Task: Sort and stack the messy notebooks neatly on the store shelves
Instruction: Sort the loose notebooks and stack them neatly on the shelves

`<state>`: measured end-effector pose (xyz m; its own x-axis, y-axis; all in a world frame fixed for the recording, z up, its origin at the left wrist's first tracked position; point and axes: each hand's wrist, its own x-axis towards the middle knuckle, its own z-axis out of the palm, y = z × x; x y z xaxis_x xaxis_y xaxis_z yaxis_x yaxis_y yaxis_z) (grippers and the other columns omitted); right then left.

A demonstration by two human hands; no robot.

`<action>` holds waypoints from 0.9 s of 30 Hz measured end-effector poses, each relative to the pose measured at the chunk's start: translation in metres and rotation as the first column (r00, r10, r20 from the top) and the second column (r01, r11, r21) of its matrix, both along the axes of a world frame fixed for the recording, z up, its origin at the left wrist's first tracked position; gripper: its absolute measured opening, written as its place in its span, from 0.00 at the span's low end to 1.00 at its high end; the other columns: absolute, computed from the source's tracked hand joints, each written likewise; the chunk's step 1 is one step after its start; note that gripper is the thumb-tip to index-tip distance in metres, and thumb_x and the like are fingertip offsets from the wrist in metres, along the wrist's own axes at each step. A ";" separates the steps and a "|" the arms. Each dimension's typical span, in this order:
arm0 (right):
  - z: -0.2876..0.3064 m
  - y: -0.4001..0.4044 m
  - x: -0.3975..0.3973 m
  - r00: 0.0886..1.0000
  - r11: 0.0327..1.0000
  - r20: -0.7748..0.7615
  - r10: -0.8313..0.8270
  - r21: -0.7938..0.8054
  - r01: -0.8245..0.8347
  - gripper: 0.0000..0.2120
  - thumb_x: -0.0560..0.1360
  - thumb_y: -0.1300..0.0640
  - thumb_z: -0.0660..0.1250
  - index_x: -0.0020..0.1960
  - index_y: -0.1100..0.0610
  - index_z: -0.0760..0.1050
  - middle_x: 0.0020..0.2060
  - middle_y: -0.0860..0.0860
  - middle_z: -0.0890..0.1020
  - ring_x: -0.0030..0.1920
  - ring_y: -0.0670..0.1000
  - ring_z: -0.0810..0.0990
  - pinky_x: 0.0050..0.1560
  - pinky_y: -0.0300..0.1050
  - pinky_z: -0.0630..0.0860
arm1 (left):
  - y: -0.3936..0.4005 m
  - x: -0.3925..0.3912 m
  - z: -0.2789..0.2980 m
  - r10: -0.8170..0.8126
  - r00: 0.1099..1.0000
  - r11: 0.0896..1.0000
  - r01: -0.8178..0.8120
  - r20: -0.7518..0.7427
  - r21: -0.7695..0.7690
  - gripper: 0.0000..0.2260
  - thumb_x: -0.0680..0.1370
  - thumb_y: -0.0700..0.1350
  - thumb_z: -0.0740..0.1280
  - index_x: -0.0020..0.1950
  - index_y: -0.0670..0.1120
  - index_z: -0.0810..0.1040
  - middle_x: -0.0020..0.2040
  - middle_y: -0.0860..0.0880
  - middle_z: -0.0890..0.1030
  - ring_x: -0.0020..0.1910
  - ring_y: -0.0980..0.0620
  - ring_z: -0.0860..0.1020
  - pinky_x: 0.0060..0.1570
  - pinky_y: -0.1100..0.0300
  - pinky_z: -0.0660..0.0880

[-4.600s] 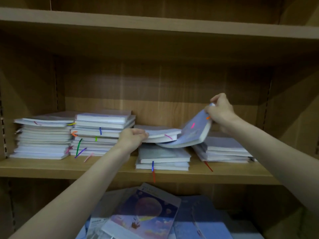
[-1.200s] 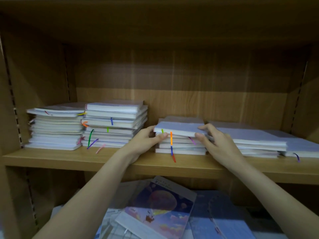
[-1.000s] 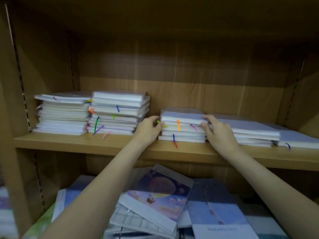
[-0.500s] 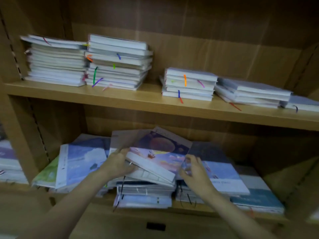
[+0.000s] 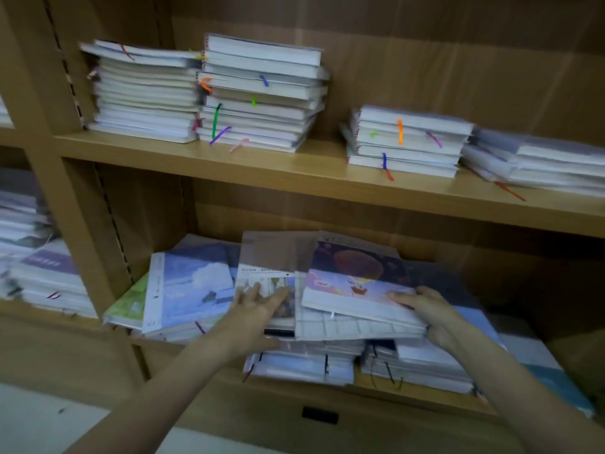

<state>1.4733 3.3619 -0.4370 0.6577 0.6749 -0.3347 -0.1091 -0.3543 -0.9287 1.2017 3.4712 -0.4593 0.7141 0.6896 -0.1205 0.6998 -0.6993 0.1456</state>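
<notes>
Both hands have come down from the upper shelf (image 5: 294, 178), where a second ago they squared a short stack (image 5: 406, 142), to the messy pile of notebooks (image 5: 307, 362) on the lower shelf (image 5: 386, 393). Since half a second ago the left hand (image 5: 262, 306) has flattened out: its fingers now lie spread and straight on a pale notebook (image 5: 268, 267) just left of the balloon notebook (image 5: 353, 283). The right hand (image 5: 429, 309) grips the right edge of that balloon notebook, fingers on top of the cover and thumb apparently below, though the thumb is hidden. This notebook lies tilted on top of the pile, overlapping the pale one.

On the upper shelf stand two tall stacks (image 5: 203, 93) at the left, the short stack in the middle and a low, slanted stack (image 5: 537, 162) cut off by the right edge. Motion blur smears the covers, so the printing is unreadable. A blue notebook (image 5: 190, 283) leans at the left of the lower shelf. More stacks in the next bay (image 5: 29, 250) are cropped and blurred.
</notes>
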 end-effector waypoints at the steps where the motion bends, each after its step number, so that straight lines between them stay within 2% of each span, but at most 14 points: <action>1: 0.004 -0.001 0.004 0.999 0.999 0.016 -0.031 0.008 0.031 0.38 0.71 0.60 0.73 0.74 0.64 0.56 0.64 0.62 0.72 0.55 0.61 0.77 0.44 0.50 0.76 | 0.003 0.000 0.001 0.010 0.999 0.998 -0.008 -0.050 0.056 0.39 0.77 0.54 0.64 0.77 0.51 0.39 0.78 0.46 0.47 0.76 0.43 0.45 0.73 0.50 0.45; 3: 0.013 -0.002 0.016 0.996 0.997 0.035 -0.079 0.028 0.078 0.32 0.72 0.60 0.72 0.70 0.66 0.62 0.59 0.62 0.75 0.54 0.61 0.78 0.46 0.52 0.76 | 0.002 0.004 0.000 0.018 0.991 0.986 0.004 -0.136 0.165 0.36 0.79 0.54 0.61 0.77 0.47 0.41 0.78 0.46 0.44 0.76 0.43 0.46 0.74 0.50 0.48; 6: 0.032 -0.017 0.038 0.988 0.989 0.061 -0.145 0.051 0.142 0.24 0.73 0.62 0.69 0.65 0.68 0.66 0.53 0.64 0.78 0.45 0.60 0.79 0.38 0.49 0.75 | -0.008 0.014 -0.005 0.024 0.980 0.974 0.022 -0.197 0.225 0.35 0.81 0.58 0.55 0.77 0.41 0.40 0.77 0.41 0.42 0.76 0.43 0.44 0.74 0.50 0.46; 9: 0.046 -0.046 0.055 0.974 0.979 0.101 -0.201 0.052 0.197 0.26 0.75 0.63 0.67 0.69 0.69 0.62 0.52 0.64 0.75 0.41 0.56 0.76 0.35 0.48 0.73 | -0.015 0.029 -0.010 0.000 0.978 0.967 0.053 -0.208 0.249 0.35 0.81 0.58 0.51 0.76 0.39 0.38 0.77 0.40 0.39 0.76 0.43 0.40 0.74 0.52 0.42; 11: 0.043 -0.065 0.057 0.974 0.989 0.170 -0.150 0.021 0.148 0.27 0.76 0.64 0.66 0.71 0.68 0.59 0.51 0.61 0.75 0.43 0.56 0.76 0.41 0.50 0.73 | -0.016 0.040 -0.010 -0.006 0.974 0.952 0.075 -0.228 0.297 0.33 0.82 0.56 0.51 0.76 0.38 0.38 0.76 0.38 0.40 0.76 0.42 0.41 0.74 0.52 0.41; 13: 0.027 -0.076 0.058 0.957 0.990 0.269 -0.108 -0.054 0.127 0.27 0.77 0.65 0.65 0.72 0.66 0.60 0.59 0.63 0.74 0.55 0.61 0.75 0.53 0.53 0.72 | -0.018 0.048 -0.007 -0.029 0.973 0.939 0.105 -0.230 0.327 0.32 0.82 0.54 0.50 0.76 0.36 0.40 0.76 0.36 0.43 0.76 0.41 0.43 0.74 0.52 0.42; 14: 0.020 -0.078 0.059 0.944 0.987 0.318 -0.084 -0.102 0.122 0.27 0.77 0.64 0.65 0.73 0.65 0.60 0.65 0.63 0.71 0.62 0.62 0.72 0.59 0.52 0.69 | -0.018 0.049 -0.004 -0.044 0.977 0.939 0.112 -0.209 0.326 0.31 0.83 0.54 0.50 0.76 0.36 0.41 0.76 0.36 0.45 0.76 0.41 0.45 0.74 0.53 0.43; 16: 0.012 -0.075 0.062 0.914 0.970 0.405 0.006 -0.226 0.094 0.26 0.76 0.61 0.66 0.72 0.63 0.62 0.68 0.61 0.69 0.65 0.61 0.69 0.62 0.51 0.67 | -0.019 0.047 0.003 -0.060 0.995 0.960 0.078 -0.073 0.270 0.29 0.82 0.54 0.51 0.76 0.39 0.46 0.77 0.39 0.51 0.76 0.43 0.53 0.72 0.56 0.51; 18: 0.013 -0.068 0.063 0.779 0.884 0.590 0.214 -0.456 0.103 0.22 0.76 0.55 0.67 0.67 0.61 0.68 0.65 0.61 0.71 0.64 0.60 0.68 0.60 0.51 0.67 | -0.016 0.040 0.010 -0.015 0.981 0.980 -0.023 0.191 0.198 0.25 0.81 0.53 0.55 0.75 0.42 0.57 0.70 0.40 0.67 0.67 0.43 0.70 0.58 0.55 0.67; 19: 0.016 -0.065 0.061 0.646 0.819 0.693 0.321 -0.546 0.179 0.20 0.76 0.53 0.67 0.64 0.59 0.69 0.64 0.60 0.70 0.64 0.61 0.66 0.62 0.51 0.66 | -0.014 0.036 0.013 0.007 0.948 0.978 -0.073 0.318 0.194 0.22 0.81 0.52 0.56 0.71 0.42 0.64 0.62 0.40 0.75 0.57 0.41 0.76 0.48 0.54 0.70; 21: 0.021 -0.054 0.048 0.404 0.835 0.829 0.387 -0.501 0.229 0.17 0.76 0.53 0.65 0.63 0.59 0.71 0.62 0.60 0.70 0.64 0.60 0.65 0.64 0.51 0.64 | -0.008 0.032 0.016 0.037 0.865 0.967 -0.157 0.501 0.199 0.14 0.79 0.53 0.58 0.55 0.42 0.71 0.40 0.44 0.78 0.41 0.40 0.79 0.35 0.52 0.70; 22: 0.022 -0.047 0.037 0.374 0.889 0.854 0.363 -0.438 0.137 0.17 0.76 0.55 0.65 0.63 0.59 0.71 0.62 0.59 0.72 0.64 0.59 0.67 0.63 0.50 0.65 | -0.005 0.030 0.018 0.052 0.832 0.964 -0.186 0.552 0.189 0.11 0.79 0.51 0.59 0.48 0.43 0.68 0.33 0.47 0.74 0.37 0.39 0.79 0.31 0.53 0.68; 25: 0.015 -0.025 -0.013 0.531 0.898 0.726 0.437 -0.319 -0.302 0.21 0.77 0.57 0.65 0.69 0.59 0.68 0.65 0.55 0.73 0.64 0.54 0.72 0.62 0.44 0.69 | -0.001 0.026 0.024 0.057 0.810 0.967 -0.190 0.583 0.170 0.10 0.79 0.47 0.62 0.44 0.44 0.65 0.31 0.48 0.71 0.36 0.38 0.77 0.32 0.57 0.63; 27: 0.007 -0.010 -0.038 0.639 0.855 0.568 0.518 -0.311 -0.415 0.23 0.78 0.57 0.64 0.71 0.60 0.66 0.67 0.56 0.73 0.65 0.53 0.72 0.61 0.41 0.69 | 0.002 0.021 0.025 0.014 0.816 0.973 -0.144 0.577 0.179 0.09 0.79 0.47 0.62 0.44 0.44 0.65 0.32 0.44 0.73 0.37 0.37 0.78 0.32 0.57 0.63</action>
<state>1.4349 3.3514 -0.4298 0.3566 0.9298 -0.0911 0.6784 -0.3248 -0.6590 1.2228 3.4730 -0.4341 0.5513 0.7091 0.4396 0.5902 -0.7039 0.3951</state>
